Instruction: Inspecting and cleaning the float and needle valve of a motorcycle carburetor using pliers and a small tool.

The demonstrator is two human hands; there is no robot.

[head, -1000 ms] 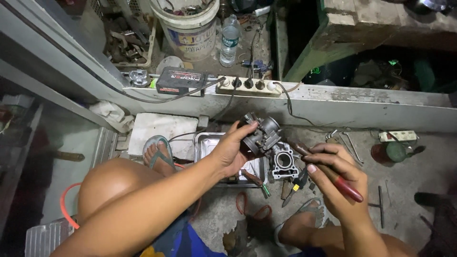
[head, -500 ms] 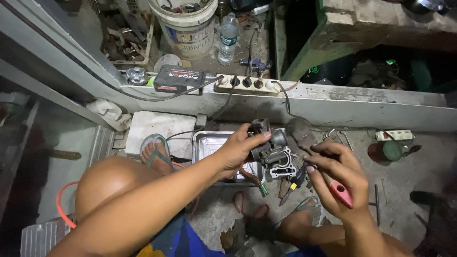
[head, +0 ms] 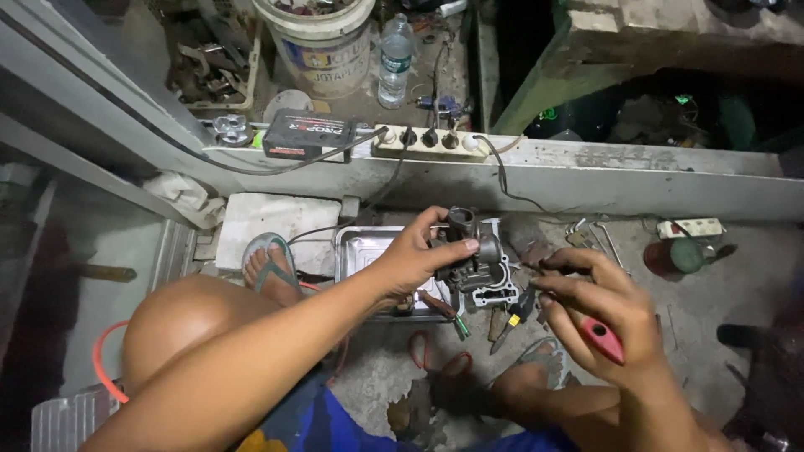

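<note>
My left hand [head: 416,258] grips a dark metal carburetor [head: 469,248] and holds it over a shiny metal tray [head: 362,249] on the floor. My right hand [head: 596,310] is closed around a red-handled tool [head: 605,339]; its fingers reach toward the right side of the carburetor and stop just short of it. A grey engine cylinder part [head: 496,293] lies under the carburetor at the tray's right edge. Several screwdrivers [head: 512,314] lie on the floor just below it.
A concrete ledge [head: 586,180] runs across, carrying a power strip [head: 429,141] and a black box [head: 306,134]. Behind it stand a bucket [head: 318,38] and a water bottle [head: 395,59]. My sandalled foot [head: 270,261] rests left of the tray. Wrenches [head: 596,236] and a red-green can [head: 674,255] lie at right.
My left hand has lowered the carburetor and turned it closer to the tray. My right hand has moved up and left, closer to the carburetor.
</note>
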